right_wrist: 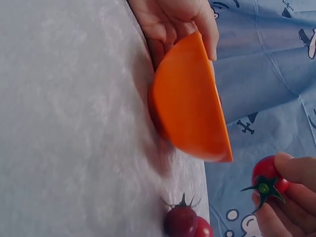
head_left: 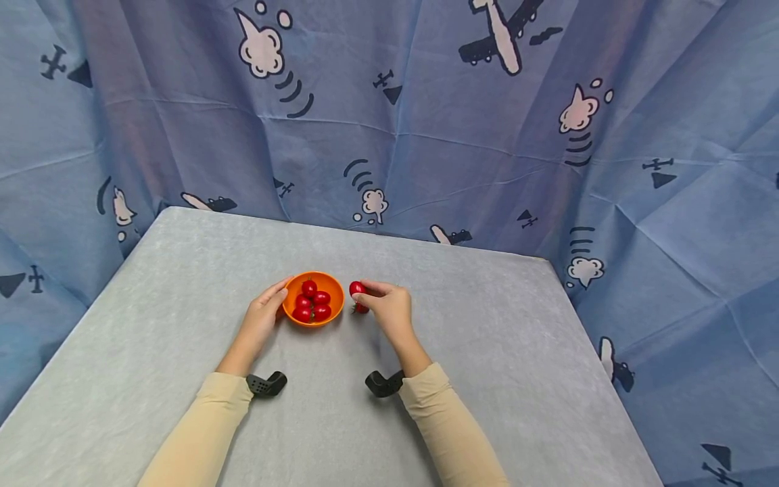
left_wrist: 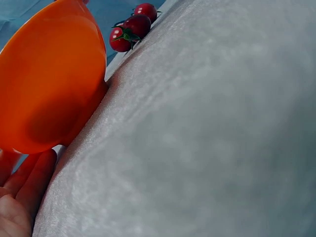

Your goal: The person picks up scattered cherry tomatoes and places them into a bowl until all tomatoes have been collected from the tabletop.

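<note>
My left hand [head_left: 260, 318] grips the left side of an orange bowl [head_left: 338, 312], thumb at the rim and fingers around the outside. Inside the bowl lie several red cherry tomatoes [head_left: 303, 302]. Just right of the bowl, my right hand [head_left: 392, 312] pinches one cherry tomato [right_wrist: 264, 178] between thumb and fingers; its green calyx shows in the right wrist view. This tomato is held above the table, apart from the bowl. Below it, loose cherry tomatoes [left_wrist: 137, 25] rest on the table, partly hidden by the right hand in the head view.
A pale grey cloth covers the table [head_left: 487, 352]. Behind the table hangs a blue curtain [head_left: 341, 88] printed with planes and clouds. Black wrist devices [head_left: 266, 385] sit at both sleeve cuffs.
</note>
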The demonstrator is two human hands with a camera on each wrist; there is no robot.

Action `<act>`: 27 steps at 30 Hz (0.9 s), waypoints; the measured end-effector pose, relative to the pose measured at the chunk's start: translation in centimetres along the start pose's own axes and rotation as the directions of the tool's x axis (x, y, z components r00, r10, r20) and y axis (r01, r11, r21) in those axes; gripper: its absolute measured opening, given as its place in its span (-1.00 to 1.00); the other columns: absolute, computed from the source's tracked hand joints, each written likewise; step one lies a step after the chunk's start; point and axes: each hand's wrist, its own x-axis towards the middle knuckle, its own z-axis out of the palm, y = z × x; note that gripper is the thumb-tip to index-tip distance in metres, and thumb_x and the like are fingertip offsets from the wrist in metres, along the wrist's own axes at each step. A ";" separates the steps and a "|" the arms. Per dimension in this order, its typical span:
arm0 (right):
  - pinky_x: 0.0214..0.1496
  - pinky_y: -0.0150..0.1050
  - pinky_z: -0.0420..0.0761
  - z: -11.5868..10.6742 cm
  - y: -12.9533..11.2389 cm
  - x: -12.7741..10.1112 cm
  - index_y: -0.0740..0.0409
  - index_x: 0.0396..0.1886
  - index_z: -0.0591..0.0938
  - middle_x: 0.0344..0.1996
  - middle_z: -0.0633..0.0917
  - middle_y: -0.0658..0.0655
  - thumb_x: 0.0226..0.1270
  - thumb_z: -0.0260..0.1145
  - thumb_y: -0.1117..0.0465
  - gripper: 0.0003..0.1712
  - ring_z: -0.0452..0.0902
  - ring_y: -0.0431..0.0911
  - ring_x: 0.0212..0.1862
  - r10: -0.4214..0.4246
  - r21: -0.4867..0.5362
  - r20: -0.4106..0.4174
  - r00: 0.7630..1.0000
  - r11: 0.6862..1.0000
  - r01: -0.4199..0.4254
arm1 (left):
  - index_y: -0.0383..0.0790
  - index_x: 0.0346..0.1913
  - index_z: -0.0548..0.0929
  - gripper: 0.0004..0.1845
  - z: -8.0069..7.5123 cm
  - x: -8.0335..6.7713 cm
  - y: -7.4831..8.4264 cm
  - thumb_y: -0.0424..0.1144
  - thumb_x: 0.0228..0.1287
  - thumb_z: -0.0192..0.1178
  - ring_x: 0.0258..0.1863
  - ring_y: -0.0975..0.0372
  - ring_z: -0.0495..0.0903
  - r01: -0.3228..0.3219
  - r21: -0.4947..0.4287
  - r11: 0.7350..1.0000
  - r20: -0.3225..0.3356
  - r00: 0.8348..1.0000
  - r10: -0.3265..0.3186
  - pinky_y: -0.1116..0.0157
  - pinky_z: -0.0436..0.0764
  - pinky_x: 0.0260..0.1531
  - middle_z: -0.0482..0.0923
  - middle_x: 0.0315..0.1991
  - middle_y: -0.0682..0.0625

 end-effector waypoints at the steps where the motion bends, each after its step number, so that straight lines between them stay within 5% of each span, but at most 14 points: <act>1: -0.05 -0.20 0.75 0.2 -0.1 0.0 0.20 -0.12 0.80 -0.17 0.81 0.23 0.02 0.59 0.25 -0.64 0.73 0.01 -0.04 -0.002 0.001 0.004 1.000 1.000 0.002 | -0.22 0.50 0.29 -0.49 0.0 0.0 0.0 -0.13 0.61 -0.13 0.51 0.18 0.20 -0.001 0.002 1.000 -0.001 1.000 0.001 0.51 0.37 0.35 0.23 0.53 -0.05; 8: -0.17 -0.09 0.78 1.3 -0.8 0.0 0.23 -0.09 0.79 -0.17 0.80 0.26 0.06 0.55 0.29 -0.64 0.74 -0.13 -0.32 -0.030 0.043 0.074 0.997 0.999 0.027 | -0.23 0.49 0.29 -0.48 -0.1 -0.1 0.2 -0.12 0.60 -0.12 0.51 0.15 0.20 -0.007 0.024 1.000 -0.013 1.000 0.007 0.44 0.34 0.40 0.23 0.52 -0.08; 12: -0.27 -0.20 0.78 1.8 -1.0 -0.1 0.20 -0.09 0.79 -0.16 0.81 0.23 0.08 0.54 0.28 -0.66 0.66 -0.24 -0.43 -0.010 0.034 0.092 0.996 0.999 0.006 | -0.21 0.50 0.29 -0.48 0.0 -0.1 0.3 -0.13 0.60 -0.13 0.51 0.17 0.20 0.004 0.022 1.000 -0.007 1.000 -0.004 0.33 0.29 0.46 0.23 0.53 -0.06; 16: -0.25 -0.34 0.74 2.2 -1.2 -0.3 0.18 -0.08 0.80 -0.13 0.80 0.20 0.09 0.53 0.26 -0.66 0.69 -0.18 -0.32 -0.011 0.006 0.103 0.995 1.000 0.010 | -0.21 0.50 0.29 -0.49 0.0 -0.1 0.3 -0.14 0.61 -0.13 0.51 0.19 0.22 0.009 0.009 1.000 -0.006 1.000 -0.009 0.29 0.27 0.48 0.23 0.52 -0.06; 27: -0.05 -0.28 0.75 3.5 -1.3 -0.5 0.20 -0.11 0.80 -0.11 0.79 0.21 0.05 0.56 0.29 -0.66 0.71 -0.01 0.01 -0.064 -0.015 0.138 0.988 0.998 0.066 | -0.20 0.49 0.31 -0.50 0.1 -0.2 0.3 -0.14 0.60 -0.11 0.50 0.20 0.23 0.007 0.015 1.000 -0.007 1.000 -0.007 0.39 0.33 0.42 0.25 0.52 -0.04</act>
